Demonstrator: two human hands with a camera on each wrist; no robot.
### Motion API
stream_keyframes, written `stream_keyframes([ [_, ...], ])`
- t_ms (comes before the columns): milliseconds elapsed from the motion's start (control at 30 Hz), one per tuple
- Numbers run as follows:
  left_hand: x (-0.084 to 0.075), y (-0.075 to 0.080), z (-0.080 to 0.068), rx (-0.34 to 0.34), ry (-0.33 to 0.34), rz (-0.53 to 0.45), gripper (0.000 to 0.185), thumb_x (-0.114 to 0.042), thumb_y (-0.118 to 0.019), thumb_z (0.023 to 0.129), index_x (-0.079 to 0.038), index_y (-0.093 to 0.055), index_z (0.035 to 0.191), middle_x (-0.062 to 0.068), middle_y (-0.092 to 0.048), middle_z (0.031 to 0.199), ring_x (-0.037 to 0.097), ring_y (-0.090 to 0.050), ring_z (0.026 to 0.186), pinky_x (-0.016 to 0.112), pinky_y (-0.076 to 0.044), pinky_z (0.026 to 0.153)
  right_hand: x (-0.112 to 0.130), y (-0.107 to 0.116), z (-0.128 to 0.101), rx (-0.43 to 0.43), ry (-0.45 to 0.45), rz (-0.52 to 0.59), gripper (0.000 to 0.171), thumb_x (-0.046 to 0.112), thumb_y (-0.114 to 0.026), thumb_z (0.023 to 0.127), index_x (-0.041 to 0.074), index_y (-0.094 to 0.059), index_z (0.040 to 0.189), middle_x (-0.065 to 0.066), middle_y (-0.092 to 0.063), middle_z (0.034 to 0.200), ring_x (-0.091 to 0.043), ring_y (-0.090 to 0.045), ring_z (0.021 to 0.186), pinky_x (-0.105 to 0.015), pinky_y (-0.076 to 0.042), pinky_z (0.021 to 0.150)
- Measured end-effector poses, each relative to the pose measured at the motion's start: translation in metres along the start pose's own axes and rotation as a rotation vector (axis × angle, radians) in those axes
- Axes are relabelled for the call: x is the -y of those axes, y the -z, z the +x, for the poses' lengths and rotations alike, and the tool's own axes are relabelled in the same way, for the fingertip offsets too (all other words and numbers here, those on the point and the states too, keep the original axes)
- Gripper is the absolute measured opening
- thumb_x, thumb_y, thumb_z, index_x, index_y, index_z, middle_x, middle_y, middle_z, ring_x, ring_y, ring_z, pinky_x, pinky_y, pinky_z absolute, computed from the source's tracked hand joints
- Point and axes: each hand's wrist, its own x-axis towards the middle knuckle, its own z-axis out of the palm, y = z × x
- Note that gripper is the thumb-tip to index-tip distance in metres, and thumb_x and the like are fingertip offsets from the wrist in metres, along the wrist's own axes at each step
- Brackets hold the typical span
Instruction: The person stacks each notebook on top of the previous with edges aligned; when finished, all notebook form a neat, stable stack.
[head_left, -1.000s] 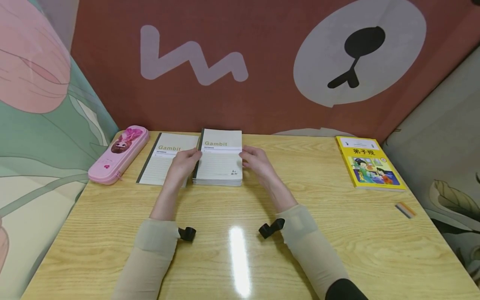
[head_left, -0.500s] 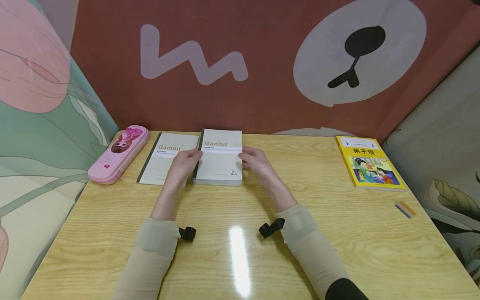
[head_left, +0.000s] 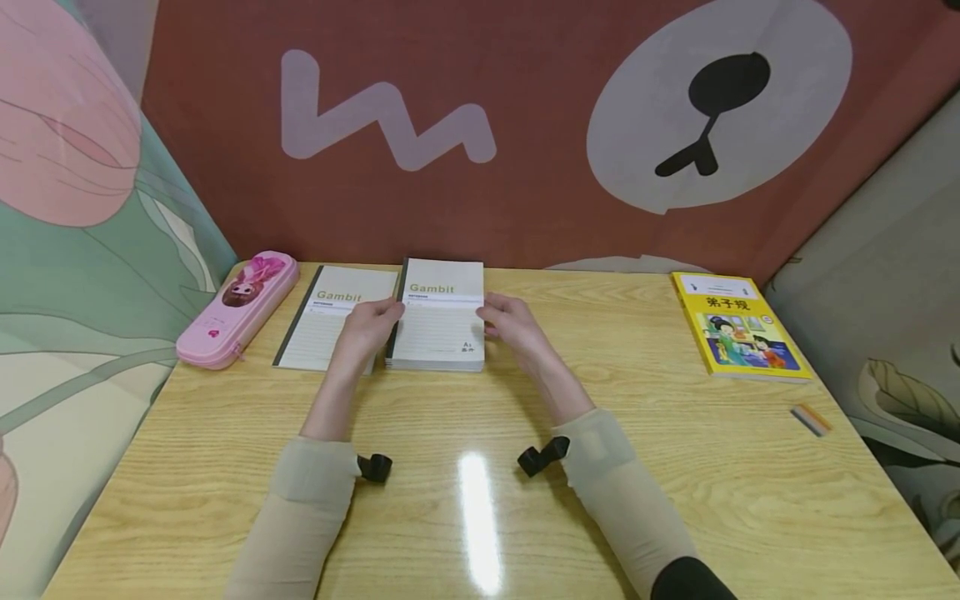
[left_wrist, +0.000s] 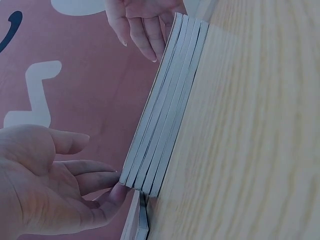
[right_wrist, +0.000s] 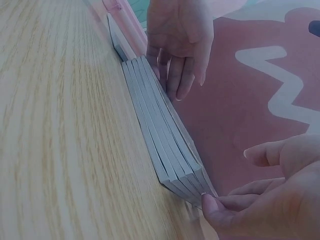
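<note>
A stack of several white "Gambit" notebooks [head_left: 437,325] with dark spines lies at the back middle of the table. My left hand [head_left: 363,327] is at its left side, fingertips right at the spine edge, and overlaps a flat notebook [head_left: 309,329] beside the stack. On the opposite side, my right hand [head_left: 516,323] touches the right edge with its fingertips. Both wrist views show the evenly layered page edges [left_wrist: 162,110], the fingers loosely extended and a digit of each hand [right_wrist: 215,206] against the stack's corner. Neither hand wraps around the stack.
A pink pencil case [head_left: 238,310] lies at the back left. On the right are a yellow picture book [head_left: 741,325] and a small striped piece [head_left: 811,420]. The brown wall [head_left: 540,192] rises behind the table's back edge.
</note>
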Motion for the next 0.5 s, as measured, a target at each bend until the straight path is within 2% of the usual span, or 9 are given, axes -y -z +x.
stream_keyframes([
  [267, 0.0001, -0.0002, 0.0001, -0.009, 0.003, 0.007, 0.057, -0.036, -0.043, 0.11, -0.005, -0.038, 0.158, 0.013, -0.037, 0.166, 0.033, -0.028, 0.158, 0.048, -0.026, 0.131, 0.0002, 0.0002, -0.0004, 0.032, -0.003, -0.006, 0.063, 0.016, -0.053, 0.106, -0.005, -0.027, 0.159, -0.016, -0.022, 0.172, -0.03, -0.028, 0.158, -0.047, -0.038, 0.125],
  [433, -0.0002, 0.0007, 0.0005, -0.001, 0.007, -0.013, 0.058, -0.037, -0.043, 0.11, -0.005, -0.038, 0.158, 0.014, -0.037, 0.166, 0.033, -0.028, 0.158, 0.047, -0.026, 0.131, 0.0006, 0.0006, -0.0009, 0.031, -0.018, 0.024, 0.061, 0.017, -0.052, 0.107, -0.004, -0.029, 0.159, -0.015, -0.024, 0.171, -0.029, -0.031, 0.156, -0.046, -0.039, 0.123],
  [500, -0.0001, 0.0013, 0.0007, 0.001, 0.002, -0.028, 0.059, -0.037, -0.043, 0.11, -0.004, -0.036, 0.158, 0.014, -0.036, 0.167, 0.032, -0.027, 0.158, 0.047, -0.025, 0.131, 0.0008, 0.0012, -0.0003, 0.031, -0.016, 0.041, 0.058, 0.017, -0.051, 0.107, -0.004, -0.032, 0.158, -0.015, -0.03, 0.169, -0.029, -0.034, 0.154, -0.046, -0.04, 0.123],
])
